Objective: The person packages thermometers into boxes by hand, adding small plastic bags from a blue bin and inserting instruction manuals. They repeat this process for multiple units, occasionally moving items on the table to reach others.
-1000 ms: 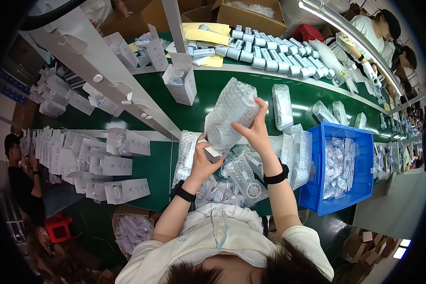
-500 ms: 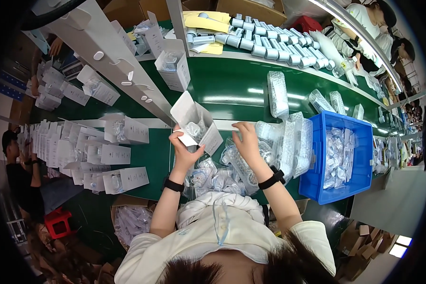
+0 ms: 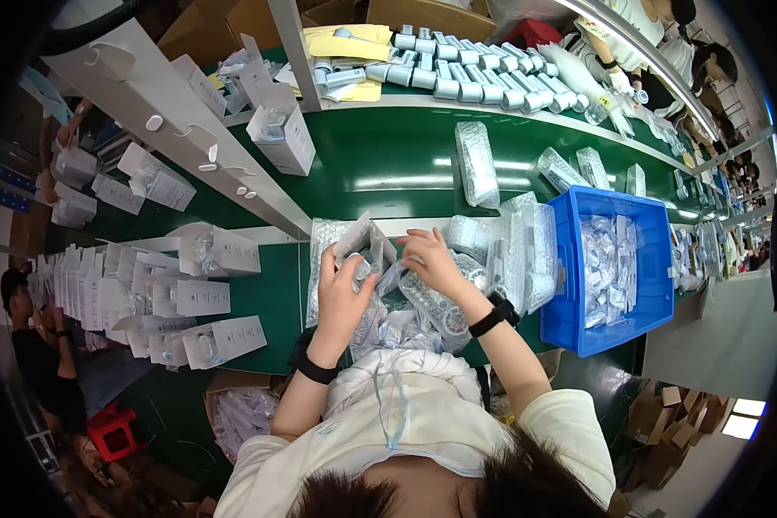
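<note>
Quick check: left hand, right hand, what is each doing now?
Left hand: closed on a small white box.
Right hand: fingers curled at the bubble-wrapped parts; grip cannot be told.

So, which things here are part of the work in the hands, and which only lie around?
In hand:
left hand
right hand
small white box, open, held by both
bubble-wrap bags under the hands

Lying around:
blue bin
standing white box
flat white boxes
grey cylinders
yellow sheet
</note>
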A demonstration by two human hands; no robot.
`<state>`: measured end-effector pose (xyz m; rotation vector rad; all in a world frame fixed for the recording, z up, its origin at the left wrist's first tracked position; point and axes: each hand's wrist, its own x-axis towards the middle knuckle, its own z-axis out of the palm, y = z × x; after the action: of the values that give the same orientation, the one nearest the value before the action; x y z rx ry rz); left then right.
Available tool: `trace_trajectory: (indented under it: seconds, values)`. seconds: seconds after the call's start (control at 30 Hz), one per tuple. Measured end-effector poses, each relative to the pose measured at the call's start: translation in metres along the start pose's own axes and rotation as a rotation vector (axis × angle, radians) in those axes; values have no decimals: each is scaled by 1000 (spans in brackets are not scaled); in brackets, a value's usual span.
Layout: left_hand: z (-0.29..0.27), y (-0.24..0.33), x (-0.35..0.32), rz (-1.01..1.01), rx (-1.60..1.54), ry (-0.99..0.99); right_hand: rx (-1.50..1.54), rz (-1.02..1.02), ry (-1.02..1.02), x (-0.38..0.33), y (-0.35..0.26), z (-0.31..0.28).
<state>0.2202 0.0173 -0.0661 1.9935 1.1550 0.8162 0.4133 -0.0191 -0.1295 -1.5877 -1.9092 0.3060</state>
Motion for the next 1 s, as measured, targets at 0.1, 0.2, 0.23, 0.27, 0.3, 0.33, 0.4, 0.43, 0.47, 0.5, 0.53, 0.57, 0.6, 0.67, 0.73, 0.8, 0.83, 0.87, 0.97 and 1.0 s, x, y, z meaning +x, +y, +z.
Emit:
trace_trajectory:
  seconds: [0.1,0.2,0.23,0.27,0.3,0.33,0.4,0.43,0.47,0.5,0.53,0.57,0.6,0.67,0.73,0.8,0.83,0.87,0.97,1.0]
  values:
    - [-4,3,8,38,119,14,591,412,147,1,-27,-48]
    - [-5,5,16,1,46,21,616,367,579,2,-35,-64]
    - [-6,3,16,0,48,26,618,363,576,7,-40,-69]
    - [-6,1,17,-32,47,39,500,146,476,16,-45,-74]
    - [-7,-3,17,-63,45,53,378,-68,373,27,-50,-78]
    - [-7,-5,19,-85,39,59,243,-273,273,35,-52,-80]
    - [-9,-3,23,-74,15,45,57,-511,6,50,-54,-75]
    - [-9,-2,23,-78,-2,41,-20,-532,-52,52,-54,-65]
    - [-10,0,25,-80,-20,34,-98,-550,-110,54,-53,-56]
    - [-13,0,24,-66,-23,24,-109,-540,-100,59,-58,-56]
    - [-14,-1,23,-106,-21,24,-236,-581,-115,64,-61,-57]
    - [-15,0,23,-144,-20,22,-366,-619,-132,68,-63,-59]
    - [-14,0,24,-125,-29,8,-385,-602,-126,66,-63,-56]
    - [-13,4,25,-137,9,28,-244,-441,-205,55,-66,-43]
    - [-10,3,22,-122,11,28,-308,-419,-223,47,-71,-33]
    - [-2,1,21,13,111,133,-390,-392,-233,42,-72,-25]
    - [-1,0,21,2,132,151,-318,-365,-222,40,-73,-19]
    - [0,1,22,-9,153,170,-246,-339,-208,38,-70,-18]
    - [-3,-2,24,22,154,155,-323,-207,-469,32,-71,-21]
    - [-3,-4,25,40,149,149,-341,-142,-606,29,-72,-22]
